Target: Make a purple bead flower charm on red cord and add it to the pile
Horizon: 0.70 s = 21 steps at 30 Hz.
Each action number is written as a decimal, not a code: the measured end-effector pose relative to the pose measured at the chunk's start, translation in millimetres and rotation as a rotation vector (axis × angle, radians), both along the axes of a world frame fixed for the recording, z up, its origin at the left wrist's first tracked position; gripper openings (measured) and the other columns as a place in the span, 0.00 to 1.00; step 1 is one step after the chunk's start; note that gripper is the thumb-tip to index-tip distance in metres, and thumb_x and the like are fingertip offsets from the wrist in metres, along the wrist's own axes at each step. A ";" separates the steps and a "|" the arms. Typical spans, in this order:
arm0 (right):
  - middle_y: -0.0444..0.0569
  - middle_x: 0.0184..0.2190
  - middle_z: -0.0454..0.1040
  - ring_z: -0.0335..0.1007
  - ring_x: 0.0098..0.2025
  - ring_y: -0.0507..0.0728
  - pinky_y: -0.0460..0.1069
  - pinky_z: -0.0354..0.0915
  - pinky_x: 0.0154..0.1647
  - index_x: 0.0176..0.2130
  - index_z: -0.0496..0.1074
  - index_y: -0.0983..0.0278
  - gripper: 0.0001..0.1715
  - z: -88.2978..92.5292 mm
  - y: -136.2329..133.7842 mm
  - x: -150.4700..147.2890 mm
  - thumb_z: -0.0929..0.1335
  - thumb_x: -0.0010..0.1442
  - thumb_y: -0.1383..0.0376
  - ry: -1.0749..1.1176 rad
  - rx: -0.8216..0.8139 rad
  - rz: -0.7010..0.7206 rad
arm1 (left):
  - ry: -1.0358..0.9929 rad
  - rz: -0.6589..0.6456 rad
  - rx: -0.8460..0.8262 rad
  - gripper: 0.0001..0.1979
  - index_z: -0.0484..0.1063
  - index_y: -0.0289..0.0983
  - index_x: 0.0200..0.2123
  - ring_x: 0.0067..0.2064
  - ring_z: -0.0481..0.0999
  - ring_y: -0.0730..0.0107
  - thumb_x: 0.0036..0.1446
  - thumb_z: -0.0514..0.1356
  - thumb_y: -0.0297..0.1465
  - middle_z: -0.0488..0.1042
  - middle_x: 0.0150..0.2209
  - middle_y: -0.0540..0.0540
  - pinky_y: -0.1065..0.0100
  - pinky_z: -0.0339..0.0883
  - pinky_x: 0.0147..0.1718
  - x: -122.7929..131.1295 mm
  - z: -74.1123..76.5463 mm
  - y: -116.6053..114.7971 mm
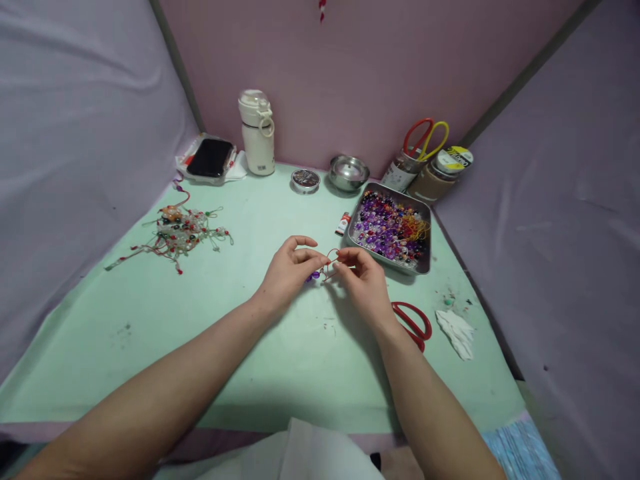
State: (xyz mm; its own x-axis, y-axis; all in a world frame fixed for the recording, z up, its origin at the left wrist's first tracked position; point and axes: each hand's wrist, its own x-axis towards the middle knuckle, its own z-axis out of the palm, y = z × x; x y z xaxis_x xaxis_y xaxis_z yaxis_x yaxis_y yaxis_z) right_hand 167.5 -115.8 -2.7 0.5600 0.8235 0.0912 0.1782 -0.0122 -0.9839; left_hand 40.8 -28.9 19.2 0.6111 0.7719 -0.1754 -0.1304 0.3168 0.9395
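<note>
Above the middle of the table, my left hand (295, 267) pinches a thin red cord (333, 252) between thumb and forefinger. Purple beads (313, 275) on the strand hang just under those fingertips. My right hand (363, 277) pinches the same cord from the other side, and a small loop of it arches up between the two hands. The fingers partly cover the strand, so the knot or crossing in it is hard to make out. Red-handled scissors (415, 325) lie by my right wrist, their blades hidden beneath the forearm.
A metal tray (426, 263) of mixed beads stands right of my hands, a small lighter (343, 223) beside it. Finished-looking beaded strands (185, 233) lie left. Along the back are a phone (211, 158), bottle (258, 137), spool (305, 181), steel bowl (349, 173) and jars (440, 175). Crumpled tissue (455, 333) lies right.
</note>
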 end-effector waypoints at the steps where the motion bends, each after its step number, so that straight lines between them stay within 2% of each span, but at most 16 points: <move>1: 0.46 0.36 0.71 0.66 0.34 0.53 0.50 0.63 0.37 0.38 0.69 0.60 0.11 -0.2 -0.2 -0.8 0.70 0.54 0.60 -0.058 -0.005 0.007 | -0.008 0.012 -0.004 0.17 0.64 0.38 0.40 0.30 0.74 0.73 0.47 0.66 0.28 0.76 0.27 0.52 0.68 0.62 0.35 0.3 -0.3 0.2; 5: 0.44 0.34 0.70 0.63 0.33 0.53 0.50 0.61 0.36 0.34 0.68 0.60 0.11 2.7 -2.4 -6.5 0.73 0.51 0.62 -0.325 0.033 0.000 | -0.015 0.049 -0.007 0.18 0.64 0.38 0.40 0.30 0.74 0.73 0.47 0.66 0.28 0.76 0.27 0.52 0.68 0.62 0.34 1.0 -2.3 0.1; 8: 0.44 0.32 0.70 0.62 0.33 0.54 0.50 0.60 0.35 0.32 0.67 0.60 0.08 6.4 -3.4 -11.2 0.72 0.53 0.63 -0.443 0.078 0.014 | -0.024 0.069 -0.007 0.18 0.63 0.38 0.40 0.30 0.74 0.73 0.46 0.66 0.28 0.75 0.26 0.53 0.68 0.61 0.33 1.1 -3.0 -0.5; 10: 0.44 0.30 0.70 0.63 0.32 0.54 0.50 0.60 0.35 0.30 0.67 0.60 0.05 8.1 -3.7 -13.6 0.69 0.57 0.64 -0.463 0.097 0.019 | -0.023 0.078 -0.002 0.18 0.63 0.38 0.40 0.30 0.73 0.73 0.46 0.66 0.28 0.75 0.26 0.53 0.68 0.61 0.34 1.6 -3.2 -1.4; 15: 0.44 0.27 0.69 0.63 0.32 0.54 0.50 0.59 0.35 0.28 0.67 0.60 0.09 7.7 -3.9 -16.7 0.65 0.61 0.66 -0.462 0.091 0.036 | -0.014 0.180 0.025 0.18 0.63 0.38 0.39 0.28 0.72 0.74 0.46 0.67 0.29 0.75 0.26 0.53 0.69 0.61 0.32 4.3 -5.7 -4.2; 18: 0.45 0.30 0.70 0.64 0.32 0.54 0.50 0.60 0.35 0.32 0.68 0.60 0.03 4.9 -2.8 -17.5 0.67 0.59 0.64 -0.427 0.055 -0.004 | -0.024 0.217 0.030 0.18 0.63 0.38 0.39 0.29 0.72 0.74 0.46 0.67 0.29 0.75 0.26 0.53 0.69 0.61 0.32 5.6 -7.6 -5.0; 21: 0.45 0.33 0.71 0.65 0.34 0.54 0.50 0.60 0.36 0.36 0.69 0.61 0.04 2.4 -1.9 -18.0 0.68 0.58 0.64 -0.404 0.038 -0.019 | -0.037 0.191 0.016 0.18 0.63 0.38 0.39 0.29 0.73 0.74 0.46 0.67 0.29 0.76 0.27 0.53 0.69 0.62 0.33 6.0 -7.9 -5.8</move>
